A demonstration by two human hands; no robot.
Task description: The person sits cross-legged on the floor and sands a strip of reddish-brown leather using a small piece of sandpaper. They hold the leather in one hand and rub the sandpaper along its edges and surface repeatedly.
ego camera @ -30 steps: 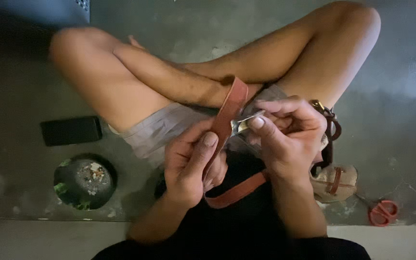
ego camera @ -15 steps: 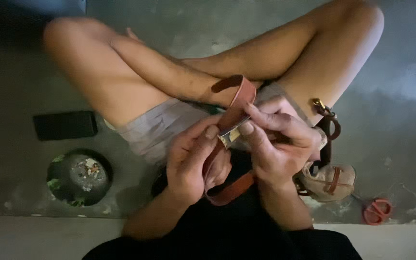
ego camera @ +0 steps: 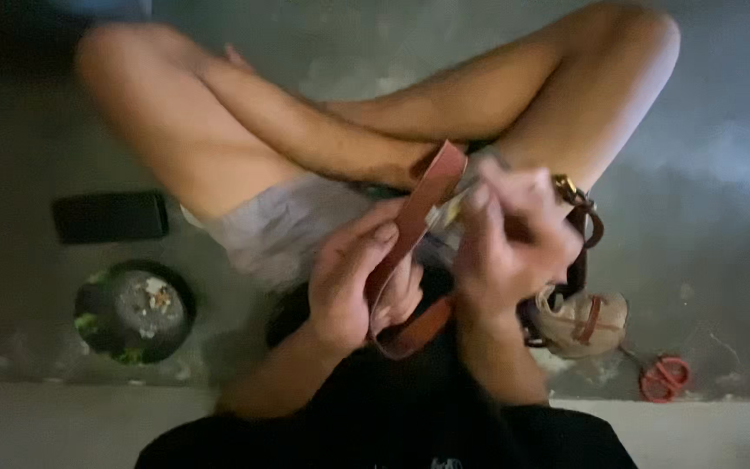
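On the grey floor [ego camera: 722, 174], far to the left, lies a flat black phone [ego camera: 111, 216], and just below it sits a round dark dish [ego camera: 134, 311] with small bits in it. In the middle, over the person's crossed legs, the left hand [ego camera: 351, 282] is raised with its thumb on top and its fingers [ego camera: 405, 291] curled around a brown leather strap [ego camera: 427, 198]. The strap runs up from the hand and also loops down under it. Just to the right, the right hand [ego camera: 514, 239] is bent over, and its fingers pinch a small pale thing [ego camera: 450, 211] against the strap. It is too blurry to tell what that is. Further right, a tan bag [ego camera: 585, 321] rests on the floor, with red scissors [ego camera: 666, 375] near it.
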